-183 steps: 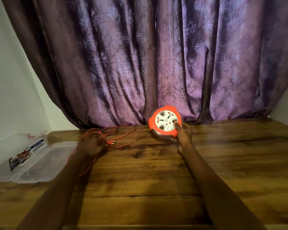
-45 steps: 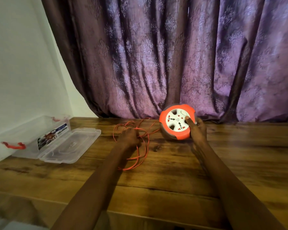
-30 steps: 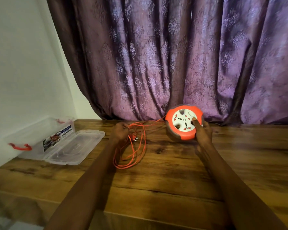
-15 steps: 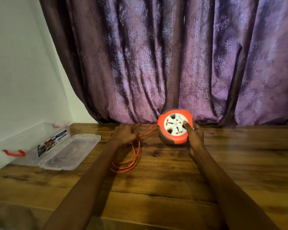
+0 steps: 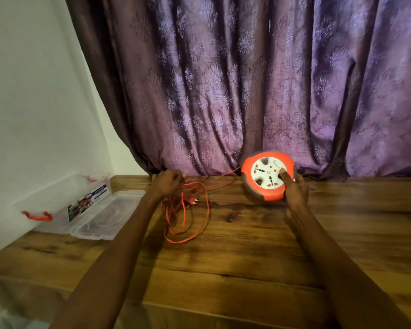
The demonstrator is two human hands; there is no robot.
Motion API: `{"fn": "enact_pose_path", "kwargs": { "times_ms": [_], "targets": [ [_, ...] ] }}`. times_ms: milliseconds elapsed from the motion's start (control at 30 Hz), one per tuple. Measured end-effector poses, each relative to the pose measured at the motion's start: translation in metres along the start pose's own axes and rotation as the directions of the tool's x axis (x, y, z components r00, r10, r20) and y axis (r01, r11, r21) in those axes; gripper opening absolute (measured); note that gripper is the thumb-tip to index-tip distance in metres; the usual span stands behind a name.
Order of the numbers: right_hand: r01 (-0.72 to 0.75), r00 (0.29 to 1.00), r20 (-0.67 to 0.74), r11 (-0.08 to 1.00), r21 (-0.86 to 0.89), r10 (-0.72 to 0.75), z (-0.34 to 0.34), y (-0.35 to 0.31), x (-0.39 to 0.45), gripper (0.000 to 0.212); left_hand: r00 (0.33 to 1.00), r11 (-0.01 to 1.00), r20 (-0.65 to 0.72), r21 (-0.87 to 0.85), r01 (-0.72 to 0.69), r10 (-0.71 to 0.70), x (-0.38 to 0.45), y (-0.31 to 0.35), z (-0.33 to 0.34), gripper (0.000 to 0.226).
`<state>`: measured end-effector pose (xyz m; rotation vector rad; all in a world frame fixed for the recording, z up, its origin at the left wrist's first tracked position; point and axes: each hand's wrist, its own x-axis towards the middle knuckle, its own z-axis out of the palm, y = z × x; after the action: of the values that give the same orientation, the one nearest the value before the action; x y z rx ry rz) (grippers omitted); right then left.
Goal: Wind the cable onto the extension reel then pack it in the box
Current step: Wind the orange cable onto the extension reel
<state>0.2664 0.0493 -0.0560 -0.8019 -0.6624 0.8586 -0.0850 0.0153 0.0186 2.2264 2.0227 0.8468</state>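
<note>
The extension reel (image 5: 267, 176) stood tilted on its edge at the far side of the wooden table (image 5: 259, 257), close to the purple curtain (image 5: 247, 79), its white socket face turned toward the camera inside an orange rim. The right hand (image 5: 294, 191) gripped the reel at its lower right edge, thumb pressed onto the white face and fingers wrapped behind the rim. From the reel's left side the orange cable (image 5: 188, 217) ran out along the table to the left hand (image 5: 167, 184), which was closed around several strands — below it, loose loops of cable lay spread on the wood, and the plug (image 5: 192, 201) rested among them just beside the wrist. Well apart to the left, by the white wall (image 5: 33, 103), sat the clear plastic box (image 5: 64, 200) with red latches — its lid (image 5: 105, 219) was folded open flat on the table beside it
</note>
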Motion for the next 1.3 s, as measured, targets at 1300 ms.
{"fn": "enact_pose_path", "kwargs": {
  "times_ms": [1300],
  "targets": [
    [0.177, 0.964, 0.221, 0.977, -0.123, -0.147, 0.017, -0.019, -0.028, 0.040, 0.917, 0.917, -0.029, -0.028, 0.398, -0.399, 0.006, -0.057, -0.011, 0.033]
  ]
}}
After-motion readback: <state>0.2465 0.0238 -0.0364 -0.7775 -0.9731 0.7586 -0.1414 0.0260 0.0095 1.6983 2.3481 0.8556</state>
